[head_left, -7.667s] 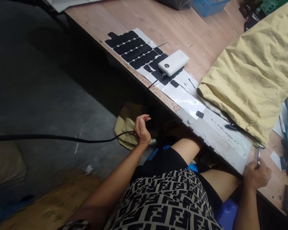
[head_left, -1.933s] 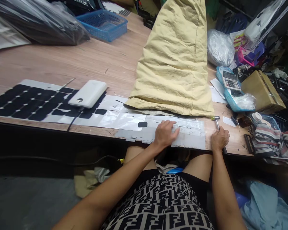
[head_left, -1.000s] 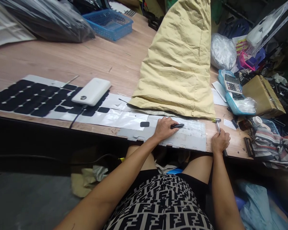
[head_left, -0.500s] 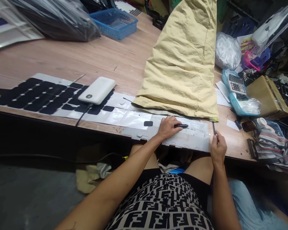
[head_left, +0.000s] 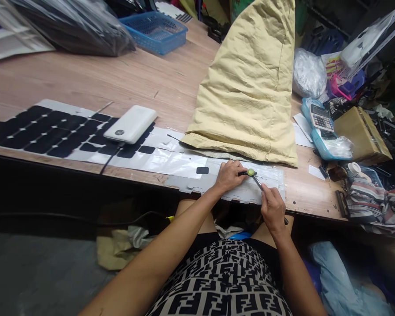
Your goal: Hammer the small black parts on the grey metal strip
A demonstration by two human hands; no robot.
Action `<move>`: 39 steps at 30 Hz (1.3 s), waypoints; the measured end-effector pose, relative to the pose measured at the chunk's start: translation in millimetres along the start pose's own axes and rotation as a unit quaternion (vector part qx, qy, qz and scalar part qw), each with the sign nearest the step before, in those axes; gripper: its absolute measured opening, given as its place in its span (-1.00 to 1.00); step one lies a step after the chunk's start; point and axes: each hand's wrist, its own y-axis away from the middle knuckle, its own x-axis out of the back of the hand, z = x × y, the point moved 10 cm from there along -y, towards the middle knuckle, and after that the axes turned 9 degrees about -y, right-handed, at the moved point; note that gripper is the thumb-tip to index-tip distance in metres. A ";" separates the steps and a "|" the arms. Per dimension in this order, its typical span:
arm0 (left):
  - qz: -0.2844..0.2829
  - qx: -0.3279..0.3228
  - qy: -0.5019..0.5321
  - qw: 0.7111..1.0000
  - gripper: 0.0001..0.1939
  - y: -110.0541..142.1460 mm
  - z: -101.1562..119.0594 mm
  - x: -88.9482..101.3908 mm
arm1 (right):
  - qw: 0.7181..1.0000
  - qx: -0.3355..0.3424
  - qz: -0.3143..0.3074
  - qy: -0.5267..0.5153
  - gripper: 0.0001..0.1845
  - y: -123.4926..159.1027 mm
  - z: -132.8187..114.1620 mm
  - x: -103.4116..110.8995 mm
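Observation:
My left hand (head_left: pixel 230 175) is closed on a slim black piece (head_left: pixel 242 174), whose kind I cannot make out, just above the grey-white sheet at the table's front edge. From the right, my right hand (head_left: pixel 273 206) grips a small hammer (head_left: pixel 258 182) with a thin grey shaft and a dark handle end. Its round yellow-green head is at the right end of the black piece; whether they touch I cannot tell. Under both hands lies the sheet (head_left: pixel 240 192). A black rounded patch (head_left: pixel 202 170) is on the sheet, left of my left hand.
Beyond my hands lies a large yellow cloth piece (head_left: pixel 246 96). A white power bank (head_left: pixel 131 124) rests on black rounded pieces (head_left: pixel 36 129) to the left. A blue basket (head_left: pixel 154 33) stands farther back. At right are a calculator (head_left: pixel 321 117), a cardboard box (head_left: pixel 362 134) and striped cloth (head_left: pixel 365 197).
My right hand has moved left with the hammer, bringing its head from the sheet's right edge to the black piece. My left hand has stayed nearly in place.

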 end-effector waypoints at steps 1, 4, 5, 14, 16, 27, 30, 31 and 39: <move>0.000 0.000 -0.001 1.000 -0.80 -0.1 0.2 0.1 | 1.000 0.000 -0.001 0.004 -0.60 0.3 0.7 -0.9; -0.003 0.001 0.000 1.000 -0.79 -0.2 -0.2 -0.4 | 1.000 -0.010 0.011 0.009 -0.59 2.0 3.7 2.0; -0.003 0.002 0.002 1.000 -0.78 0.0 -0.7 -0.8 | 1.000 -0.014 0.016 0.010 -0.59 2.8 4.7 3.6; -0.007 0.014 0.005 1.000 -0.81 0.9 -2.9 -2.8 | 0.998 -0.035 0.037 0.021 -0.60 4.7 18.9 15.8; -0.010 0.016 0.008 1.000 -0.81 0.8 -2.9 -2.4 | 0.995 -0.057 0.060 0.047 -0.60 3.2 35.2 27.5; -0.029 -0.010 0.047 0.998 -0.89 1.4 1.5 2.9 | 0.957 -0.181 0.091 0.208 -0.61 10.2 118.3 45.4; -0.026 -0.051 0.080 0.995 -0.88 13.1 9.8 13.5 | 0.953 -0.189 0.105 0.211 -0.62 12.5 118.8 42.8; -0.028 -0.078 0.103 0.991 -0.88 23.3 15.4 16.3 | 0.953 -0.189 0.106 0.210 -0.62 12.6 119.2 42.2; -0.049 -0.168 0.084 0.981 -0.81 135.5 36.5 -23.2 | 0.954 -0.170 0.124 0.214 -0.62 13.0 122.3 41.3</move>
